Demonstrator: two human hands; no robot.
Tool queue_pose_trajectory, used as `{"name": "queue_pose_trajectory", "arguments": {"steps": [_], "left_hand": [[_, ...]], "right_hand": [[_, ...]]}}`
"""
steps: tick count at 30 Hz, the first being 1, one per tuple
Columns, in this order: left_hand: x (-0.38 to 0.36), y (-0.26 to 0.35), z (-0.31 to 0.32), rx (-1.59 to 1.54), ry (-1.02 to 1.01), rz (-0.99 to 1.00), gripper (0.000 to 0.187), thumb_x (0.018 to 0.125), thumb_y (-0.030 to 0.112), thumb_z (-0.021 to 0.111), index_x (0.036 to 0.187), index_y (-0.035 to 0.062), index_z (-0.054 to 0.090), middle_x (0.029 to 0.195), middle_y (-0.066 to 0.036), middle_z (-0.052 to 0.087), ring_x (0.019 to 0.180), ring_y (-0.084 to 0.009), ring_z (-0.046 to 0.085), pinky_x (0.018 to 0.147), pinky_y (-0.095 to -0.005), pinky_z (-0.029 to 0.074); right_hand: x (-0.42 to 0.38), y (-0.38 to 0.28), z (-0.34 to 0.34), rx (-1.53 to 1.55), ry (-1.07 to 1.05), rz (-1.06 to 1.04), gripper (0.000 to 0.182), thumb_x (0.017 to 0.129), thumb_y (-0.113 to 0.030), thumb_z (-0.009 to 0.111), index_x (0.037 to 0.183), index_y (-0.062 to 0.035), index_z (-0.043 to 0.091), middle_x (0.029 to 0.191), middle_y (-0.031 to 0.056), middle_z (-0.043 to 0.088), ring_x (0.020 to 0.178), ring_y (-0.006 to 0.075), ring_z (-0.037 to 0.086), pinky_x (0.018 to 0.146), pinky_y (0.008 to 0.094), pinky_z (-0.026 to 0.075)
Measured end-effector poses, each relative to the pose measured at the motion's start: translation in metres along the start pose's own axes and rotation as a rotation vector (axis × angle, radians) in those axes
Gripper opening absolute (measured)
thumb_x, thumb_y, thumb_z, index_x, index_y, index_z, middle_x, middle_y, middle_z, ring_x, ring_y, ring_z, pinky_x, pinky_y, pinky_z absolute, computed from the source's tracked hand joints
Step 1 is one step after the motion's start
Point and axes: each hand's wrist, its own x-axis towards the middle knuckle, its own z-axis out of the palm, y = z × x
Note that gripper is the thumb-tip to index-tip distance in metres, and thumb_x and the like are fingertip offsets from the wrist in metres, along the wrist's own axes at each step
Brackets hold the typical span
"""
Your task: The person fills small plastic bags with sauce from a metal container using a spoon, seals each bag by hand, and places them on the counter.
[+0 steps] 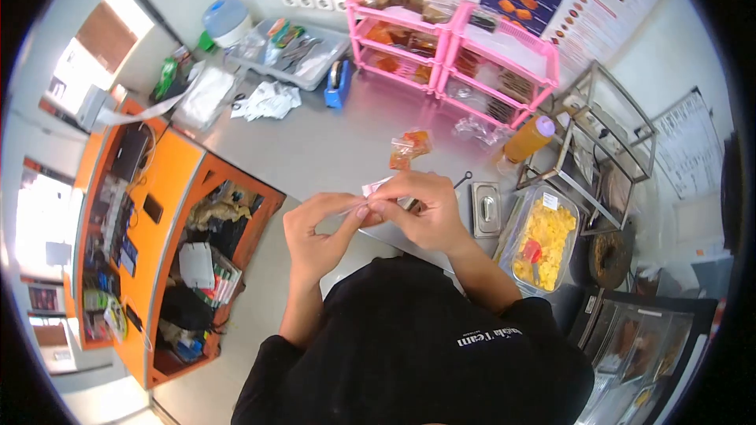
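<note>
My left hand and my right hand meet in front of my chest, above the edge of the steel counter. Thumbs and fingertips of both are pinched on a small whitish-pink packet. Fingers cover most of it, so its contents cannot be made out. Just beyond lie small clear plastic bags of orange sauce on the counter. Right of my right hand is a thin dark utensil handle, partly hidden by the hand.
Pink tiered racks hold bagged goods at the back. To the right stand a lidded steel container, a tub of yellow food, an orange bottle and a metal frame. Leftward are a blue tape dispenser and a grey tray.
</note>
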Motion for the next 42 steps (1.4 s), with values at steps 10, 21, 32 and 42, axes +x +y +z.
{"name": "queue_pose_trajectory", "arguments": {"steps": [10, 21, 32, 42], "left_hand": [[0.042, -0.016, 0.07, 0.015, -0.382, -0.021, 0.011, 0.083, 0.002, 0.084, 0.092, 0.0031, 0.078, 0.09, -0.011, 0.078, 0.081, -0.0213, 0.076, 0.073, -0.0311, 0.059], [0.083, -0.081, 0.151, 0.041, -0.651, -0.018, 0.015, 0.087, 0.006, 0.08, 0.097, 0.0047, 0.07, 0.089, -0.01, 0.07, 0.073, -0.0266, 0.071, 0.065, -0.0365, 0.058], [0.104, -0.168, 0.136, -0.011, -0.658, -0.014, 0.014, 0.088, 0.001, 0.081, 0.096, 0.0027, 0.07, 0.087, -0.007, 0.068, 0.06, -0.0106, 0.056, 0.053, -0.0271, 0.045], [0.106, -0.25, 0.103, -0.113, -0.739, -0.16, 0.014, 0.093, 0.008, 0.079, 0.102, -0.0002, 0.071, 0.085, -0.008, 0.066, 0.064, -0.0139, 0.059, 0.058, -0.0298, 0.048]], "right_hand": [[-0.015, 0.012, -0.088, -0.026, -0.02, 0.262, 0.011, 0.09, -0.007, 0.081, 0.1, -0.0035, 0.08, 0.087, 0.0111, 0.076, 0.078, 0.0224, 0.075, 0.067, 0.0302, 0.056], [-0.029, 0.086, -0.145, -0.133, 0.152, 0.395, 0.008, 0.087, -0.003, 0.081, 0.095, -0.0031, 0.079, 0.088, 0.0094, 0.078, 0.077, 0.0212, 0.073, 0.072, 0.0324, 0.056], [-0.013, 0.139, -0.139, -0.21, 0.213, 0.469, 0.008, 0.09, -0.007, 0.08, 0.097, -0.0033, 0.079, 0.087, 0.0095, 0.075, 0.075, 0.0174, 0.07, 0.071, 0.0302, 0.054], [-0.005, 0.196, -0.092, -0.084, 0.206, 0.757, 0.014, 0.096, -0.01, 0.075, 0.105, 0.0, 0.078, 0.094, 0.0088, 0.078, 0.084, 0.013, 0.071, 0.077, 0.0307, 0.056]]}}
